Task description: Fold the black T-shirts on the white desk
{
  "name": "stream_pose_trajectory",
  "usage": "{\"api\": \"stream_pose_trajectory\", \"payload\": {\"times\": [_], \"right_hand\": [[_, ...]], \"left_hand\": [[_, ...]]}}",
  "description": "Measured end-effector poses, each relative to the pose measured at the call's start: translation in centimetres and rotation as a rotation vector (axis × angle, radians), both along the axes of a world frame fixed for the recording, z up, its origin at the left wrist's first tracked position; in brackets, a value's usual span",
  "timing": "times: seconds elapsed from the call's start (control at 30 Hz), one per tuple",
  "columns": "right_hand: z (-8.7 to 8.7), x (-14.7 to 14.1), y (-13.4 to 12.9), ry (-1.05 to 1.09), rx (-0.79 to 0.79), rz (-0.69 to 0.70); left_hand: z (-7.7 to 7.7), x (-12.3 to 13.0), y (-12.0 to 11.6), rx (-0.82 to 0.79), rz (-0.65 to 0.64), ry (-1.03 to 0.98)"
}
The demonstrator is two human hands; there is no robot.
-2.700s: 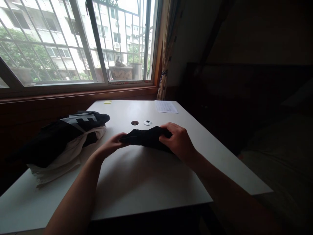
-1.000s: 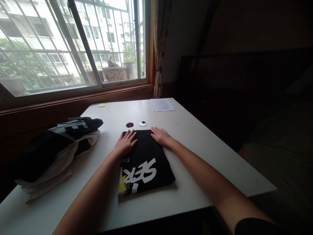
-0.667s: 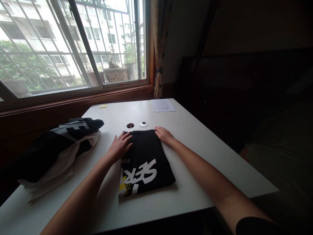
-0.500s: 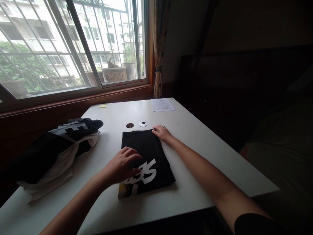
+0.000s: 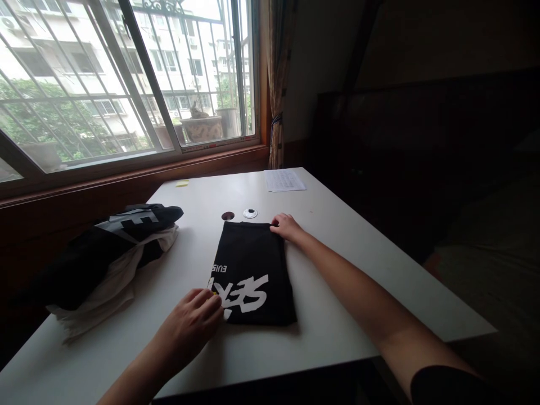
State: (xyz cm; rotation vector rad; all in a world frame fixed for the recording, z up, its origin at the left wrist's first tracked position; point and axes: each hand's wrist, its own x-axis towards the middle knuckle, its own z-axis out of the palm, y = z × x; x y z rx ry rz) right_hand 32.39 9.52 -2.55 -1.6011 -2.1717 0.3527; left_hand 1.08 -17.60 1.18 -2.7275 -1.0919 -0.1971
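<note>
A black T-shirt (image 5: pixel 251 253) with white block lettering lies folded into a rectangle on the white table (image 5: pixel 329 292). At its near left edge, my left hand (image 5: pixel 196 315) has its fingers curled round the cloth, covering that corner and part of the print. My right hand (image 5: pixel 286 226) pinches the far right corner, thumb and fingertips together on the fabric. A little yellow shows beside the left fingertips.
To the left lies a pile of black and pale clothes (image 5: pixel 113 253). Beyond the shirt are a round hole (image 5: pixel 228 216) and a white disc-shaped cover (image 5: pixel 250 214). Papers (image 5: pixel 284 180) and a yellow sticky note (image 5: pixel 182 183) rest near the far edge, below a barred window (image 5: pixel 126 84).
My left hand has moved from above the print to the shirt's near left edge and closed there. More lettering shows, and the yellow patch is mostly out of sight. My right hand stays at the far corner.
</note>
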Motion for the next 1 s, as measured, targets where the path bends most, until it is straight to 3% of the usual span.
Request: {"api": "stream_pose_trajectory", "payload": {"times": [0.17,0.33,0.63,0.73,0.83,0.9,1.0], "right_hand": [[0.7,2.8,-1.8,0.003,-0.086,-0.061],[1.9,5.7,-5.9,0.024,-0.271,-0.026],[4.9,7.0,-16.3,0.082,-0.635,0.159],[6.0,7.1,-18.2,0.034,-0.734,0.23],[7.3,7.0,-18.2,0.038,-0.777,0.31],[8.0,6.7,-17.2,0.074,-0.722,0.291],[8.3,5.4,-14.7,0.122,-0.485,0.218]], "left_hand": [[-1.0,-4.4,2.8,0.054,0.114,-0.054],[-1.4,-7.9,7.4,0.101,0.296,-0.075],[-2.0,-7.5,13.6,-0.041,0.576,-0.291],[-2.2,-7.4,13.8,-0.129,0.582,-0.478],[-1.8,-7.2,12.6,-0.273,0.568,-0.628],[-1.6,-7.1,11.4,-0.403,0.564,-0.676],[-1.9,-7.1,9.6,-0.553,0.488,-0.722]]}}
